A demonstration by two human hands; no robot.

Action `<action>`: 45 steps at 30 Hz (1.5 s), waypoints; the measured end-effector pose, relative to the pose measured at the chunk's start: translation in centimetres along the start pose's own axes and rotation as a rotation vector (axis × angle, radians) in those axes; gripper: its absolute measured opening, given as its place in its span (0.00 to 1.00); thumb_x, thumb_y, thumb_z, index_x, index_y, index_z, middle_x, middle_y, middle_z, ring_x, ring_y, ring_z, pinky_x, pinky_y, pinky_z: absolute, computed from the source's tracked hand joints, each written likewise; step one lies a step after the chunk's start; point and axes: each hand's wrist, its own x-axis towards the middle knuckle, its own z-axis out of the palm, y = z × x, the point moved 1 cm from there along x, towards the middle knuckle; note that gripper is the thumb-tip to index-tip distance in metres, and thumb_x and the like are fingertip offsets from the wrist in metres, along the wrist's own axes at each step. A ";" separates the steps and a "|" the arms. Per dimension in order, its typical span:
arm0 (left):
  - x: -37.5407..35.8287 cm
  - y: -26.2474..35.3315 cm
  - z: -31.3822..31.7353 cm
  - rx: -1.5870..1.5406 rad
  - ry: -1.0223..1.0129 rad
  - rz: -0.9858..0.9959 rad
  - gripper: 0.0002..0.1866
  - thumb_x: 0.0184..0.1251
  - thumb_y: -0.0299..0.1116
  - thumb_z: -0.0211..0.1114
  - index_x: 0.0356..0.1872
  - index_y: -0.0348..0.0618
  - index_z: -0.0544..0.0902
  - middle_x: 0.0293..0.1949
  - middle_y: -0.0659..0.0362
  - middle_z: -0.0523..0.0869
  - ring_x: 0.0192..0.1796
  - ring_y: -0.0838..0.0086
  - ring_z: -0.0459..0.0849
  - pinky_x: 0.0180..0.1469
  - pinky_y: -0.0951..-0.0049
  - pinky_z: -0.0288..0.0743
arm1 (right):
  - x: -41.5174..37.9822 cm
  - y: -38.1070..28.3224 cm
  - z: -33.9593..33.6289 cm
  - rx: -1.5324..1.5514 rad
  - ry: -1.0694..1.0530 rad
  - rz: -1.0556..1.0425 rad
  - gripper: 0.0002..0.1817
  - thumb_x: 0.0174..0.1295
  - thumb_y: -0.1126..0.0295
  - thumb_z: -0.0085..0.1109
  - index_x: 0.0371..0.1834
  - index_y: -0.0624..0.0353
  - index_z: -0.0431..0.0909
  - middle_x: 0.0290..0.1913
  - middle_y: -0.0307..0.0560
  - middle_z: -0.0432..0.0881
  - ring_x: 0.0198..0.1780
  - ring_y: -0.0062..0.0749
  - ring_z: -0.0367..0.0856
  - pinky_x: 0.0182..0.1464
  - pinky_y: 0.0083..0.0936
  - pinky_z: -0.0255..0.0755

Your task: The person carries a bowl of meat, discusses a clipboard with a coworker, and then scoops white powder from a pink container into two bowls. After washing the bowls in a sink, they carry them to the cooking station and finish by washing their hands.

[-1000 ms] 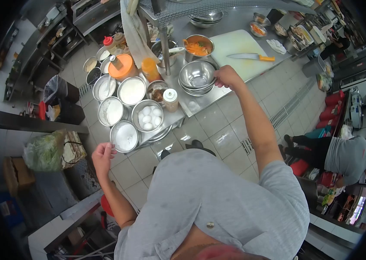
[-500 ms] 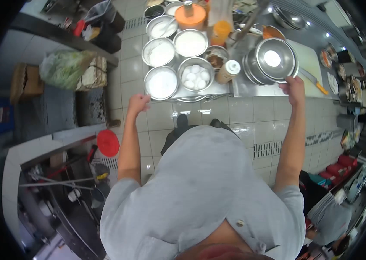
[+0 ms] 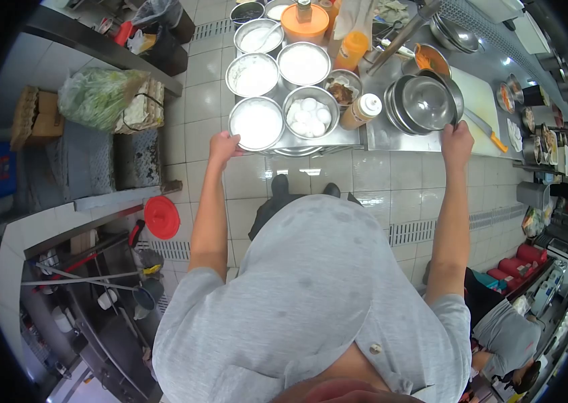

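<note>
My left hand (image 3: 225, 147) is closed, its fingertips at the near-left rim of a metal bowl with white contents (image 3: 255, 123). How far the fingers wrap under that rim is hidden. My right hand (image 3: 457, 142) pinches the near-right rim of a shiny metal bowl (image 3: 427, 103), which sits among other nested metal bowls (image 3: 397, 111). Right of the white-filled bowl stands a metal bowl of eggs (image 3: 309, 118). A squeeze bottle with a white cap (image 3: 362, 111) and a bowl of brown food (image 3: 343, 87) are between my hands.
More white-filled bowls (image 3: 251, 74) and an orange-lidded container (image 3: 304, 24) stand farther back. A yellow-handled knife (image 3: 492, 134) lies beside a cutting board (image 3: 478, 94) at right. A red lid (image 3: 162, 217) is low at left. Another person (image 3: 507, 334) is at lower right.
My left hand has risen from beside the table to the white-filled bowl's rim. The metal bowl in my right hand now sits lower, among the nested bowls.
</note>
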 end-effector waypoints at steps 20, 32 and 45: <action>-6.8 2.6 -2.9 -0.136 0.180 0.215 0.13 0.66 0.31 0.60 0.42 0.28 0.83 0.33 0.54 0.88 0.31 0.73 0.86 0.34 0.70 0.82 | -1.0 1.5 -0.6 0.472 0.077 0.286 0.11 0.60 0.70 0.53 0.30 0.69 0.76 0.27 0.52 0.87 0.29 0.32 0.88 0.36 0.26 0.80; -9.8 14.9 1.9 -0.108 -0.039 0.436 0.13 0.65 0.31 0.60 0.36 0.26 0.81 0.29 0.55 0.86 0.29 0.76 0.85 0.33 0.72 0.79 | -6.6 2.7 -2.2 0.714 0.055 0.452 0.11 0.60 0.76 0.52 0.41 0.75 0.75 0.33 0.54 0.84 0.30 0.35 0.87 0.34 0.27 0.82; -10.2 19.4 6.1 0.216 -0.273 0.491 0.15 0.63 0.32 0.62 0.23 0.29 0.76 0.20 0.53 0.81 0.22 0.75 0.83 0.26 0.72 0.77 | -14.3 2.4 -7.0 0.982 0.204 0.717 0.09 0.61 0.81 0.50 0.43 0.75 0.72 0.36 0.55 0.82 0.31 0.38 0.87 0.32 0.25 0.84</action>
